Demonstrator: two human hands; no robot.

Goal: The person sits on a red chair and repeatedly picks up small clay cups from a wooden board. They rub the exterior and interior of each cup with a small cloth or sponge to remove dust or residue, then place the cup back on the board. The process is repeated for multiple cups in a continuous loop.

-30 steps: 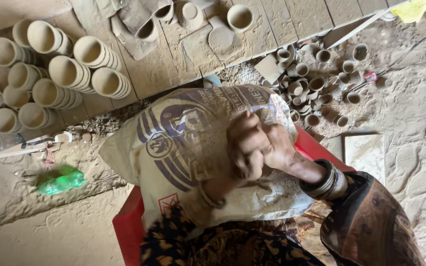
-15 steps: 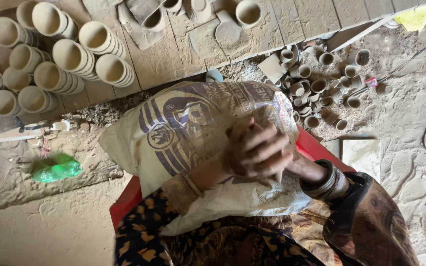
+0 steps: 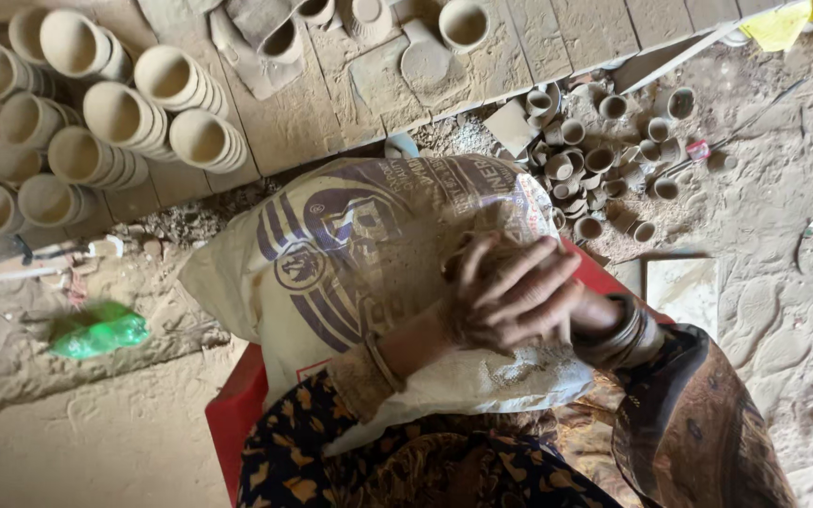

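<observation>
My two hands are pressed together over a worn woven sack [image 3: 359, 245] that lies across my lap. My left hand [image 3: 505, 282] lies on top, its dusty fingers spread toward the upper right. My right hand [image 3: 587, 315] comes in from the right under it, with bangles at the wrist. Whatever is between the palms is hidden. The sack is beige with blue printed stripes and drapes over a red plastic seat [image 3: 232, 414].
Stacks of nested clay cups [image 3: 115, 122] lie on their sides on brick paving at the upper left. A heap of small clay cups [image 3: 595, 160] sits on sandy ground at the upper right. A green plastic bag [image 3: 96, 329] lies at the left, a pale tile [image 3: 684, 287] at the right.
My hands have stayed pressed together and shifted against each other, the top fingers now more spread. The view has drifted slightly toward the right.
</observation>
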